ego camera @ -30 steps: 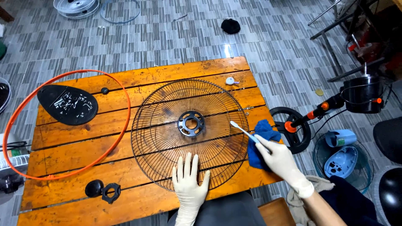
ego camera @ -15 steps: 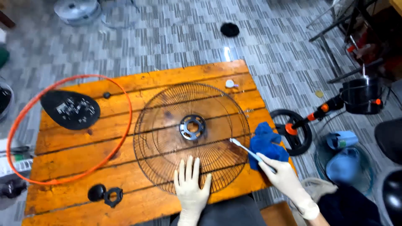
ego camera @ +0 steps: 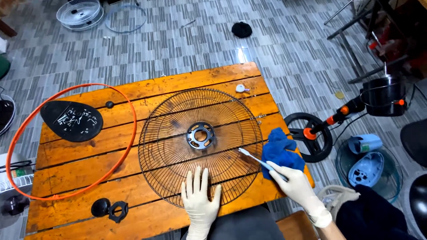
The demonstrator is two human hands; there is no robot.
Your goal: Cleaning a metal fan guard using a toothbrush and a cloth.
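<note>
The round black wire fan grille point(ego camera: 200, 146) lies flat on the orange wooden table point(ego camera: 147, 89). The gloved left hand point(ego camera: 200, 200) presses its near rim, fingers spread. The right hand point(ego camera: 291, 184) pinches a white toothbrush point(ego camera: 258, 161) (bristles on the wires), beside a blue cloth point(ego camera: 280, 151).

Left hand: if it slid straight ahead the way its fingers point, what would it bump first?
Probably the fan guard's round metal hub. The left hand lies flat on the wire fan guard, fingers aimed toward it.
</note>
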